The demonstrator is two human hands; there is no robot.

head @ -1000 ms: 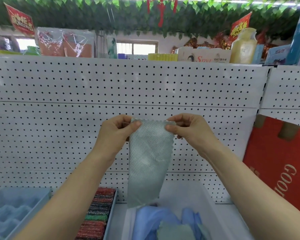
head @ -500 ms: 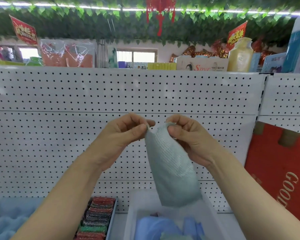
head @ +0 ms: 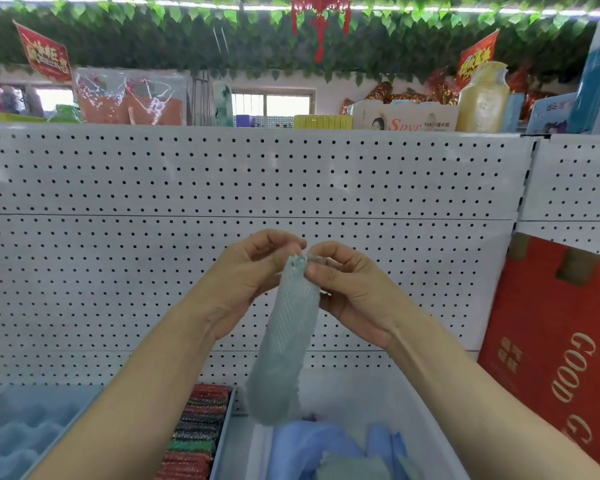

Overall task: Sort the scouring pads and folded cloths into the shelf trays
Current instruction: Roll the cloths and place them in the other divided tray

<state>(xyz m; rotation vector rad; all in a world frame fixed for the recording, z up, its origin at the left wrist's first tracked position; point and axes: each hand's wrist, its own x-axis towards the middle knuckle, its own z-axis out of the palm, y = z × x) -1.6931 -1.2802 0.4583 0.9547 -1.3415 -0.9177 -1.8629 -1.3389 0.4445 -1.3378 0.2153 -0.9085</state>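
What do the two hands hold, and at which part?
The left hand and right hand pinch the grey-green cloth at its top edge; it hangs down.

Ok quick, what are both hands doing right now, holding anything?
Left hand: pinching the top edge of the grey-green cloth.
Right hand: pinching the same cloth's top edge, right beside the left.

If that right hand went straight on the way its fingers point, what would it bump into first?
Probably the left hand. The right hand pinches the top of the green cloth, fingers pointing leftward at the left fingertips close beside it; their gap in depth is unclear.
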